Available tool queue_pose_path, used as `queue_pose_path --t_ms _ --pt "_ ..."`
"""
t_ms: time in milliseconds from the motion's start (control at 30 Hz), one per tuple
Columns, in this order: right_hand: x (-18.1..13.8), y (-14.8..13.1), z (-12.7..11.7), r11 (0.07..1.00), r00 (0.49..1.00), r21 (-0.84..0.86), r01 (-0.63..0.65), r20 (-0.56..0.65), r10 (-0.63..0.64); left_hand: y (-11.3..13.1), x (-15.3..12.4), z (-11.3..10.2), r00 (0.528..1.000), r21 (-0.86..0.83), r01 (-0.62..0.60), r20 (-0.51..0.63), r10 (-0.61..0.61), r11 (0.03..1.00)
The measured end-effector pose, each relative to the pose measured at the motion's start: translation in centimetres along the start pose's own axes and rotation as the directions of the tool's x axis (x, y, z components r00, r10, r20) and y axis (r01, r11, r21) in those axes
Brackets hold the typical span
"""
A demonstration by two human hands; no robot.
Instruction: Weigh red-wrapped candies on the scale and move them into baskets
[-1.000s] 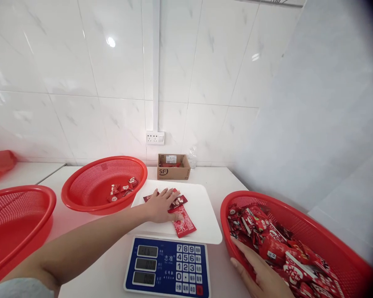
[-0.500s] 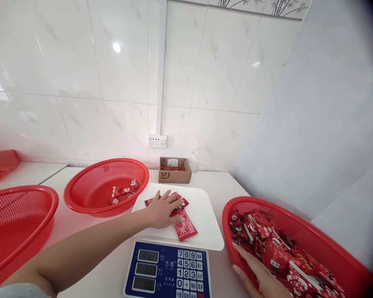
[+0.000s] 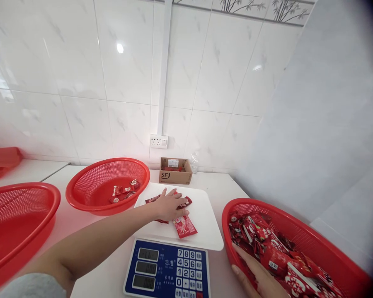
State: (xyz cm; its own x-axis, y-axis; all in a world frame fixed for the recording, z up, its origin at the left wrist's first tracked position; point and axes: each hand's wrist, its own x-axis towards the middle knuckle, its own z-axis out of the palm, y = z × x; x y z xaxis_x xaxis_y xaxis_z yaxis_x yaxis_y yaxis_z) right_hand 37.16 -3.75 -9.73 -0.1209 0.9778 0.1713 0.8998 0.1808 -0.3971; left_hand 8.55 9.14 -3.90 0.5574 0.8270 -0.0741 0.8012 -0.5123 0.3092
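My left hand (image 3: 169, 205) lies palm down over several red packets on the white scale pan, its fingers spread and touching them. One red packet (image 3: 185, 227) sticks out toward me below the palm; darker red packets (image 3: 186, 203) show by the fingertips, partly hidden. In front of the pan (image 3: 207, 219) is the scale's blue keypad and display panel (image 3: 168, 269). My right hand (image 3: 257, 275) grips the near left rim of a red plastic basket (image 3: 301, 223), thumb outside and fingers over the edge. Many red and white snack packets (image 3: 276, 258) fill that basket.
Behind and left of the scale stands a red basket (image 3: 90, 190) with a few small packets. Another red basket (image 3: 21, 236) is at the left edge. A small cardboard box (image 3: 175, 177) and a clear plastic item (image 3: 194, 162) stand near the tiled wall.
My left hand has moved slightly right over the packets, its fingers a little more bent, and another packet edge shows beneath it. The right hand keeps its hold on the rim.
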Motion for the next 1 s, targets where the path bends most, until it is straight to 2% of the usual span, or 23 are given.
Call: queue_pose_path --t_ms 267,400,533,800,900,1000 --pt "-0.1 -0.5 -0.4 1.0 1.0 0.004 -0.002 -0.011 0.002 -1.1 -1.6 -0.4 0.998 -0.035 0.052 -0.024 -0.052 0.998" --pt "-0.2 -0.7 -0.4 1.0 1.0 0.0 -0.007 -0.024 0.007 -1.1 -2.3 -0.4 0.994 -0.05 0.105 0.011 -0.105 0.993" --pt "-0.2 -0.5 -0.3 1.0 0.999 -0.013 -0.024 -0.027 0.024 -0.9 -2.4 0.2 0.991 -0.012 0.124 0.048 -0.123 0.992" --pt "-0.2 -0.1 0.1 0.999 1.0 -0.025 -0.03 -0.002 0.03 -1.3 -2.4 0.9 0.992 -0.001 0.124 0.034 -0.124 0.992" --pt "-0.3 -0.4 -0.1 0.999 0.999 -0.029 -0.034 0.005 0.034 -1.4 -3.1 0.8 0.993 -0.005 0.113 -0.014 -0.113 0.994" --pt "-0.3 -0.4 -0.2 0.999 1.0 -0.023 -0.024 0.008 0.024 -2.4 -4.4 0.2 0.981 0.021 0.153 -0.121 -0.15 0.988"
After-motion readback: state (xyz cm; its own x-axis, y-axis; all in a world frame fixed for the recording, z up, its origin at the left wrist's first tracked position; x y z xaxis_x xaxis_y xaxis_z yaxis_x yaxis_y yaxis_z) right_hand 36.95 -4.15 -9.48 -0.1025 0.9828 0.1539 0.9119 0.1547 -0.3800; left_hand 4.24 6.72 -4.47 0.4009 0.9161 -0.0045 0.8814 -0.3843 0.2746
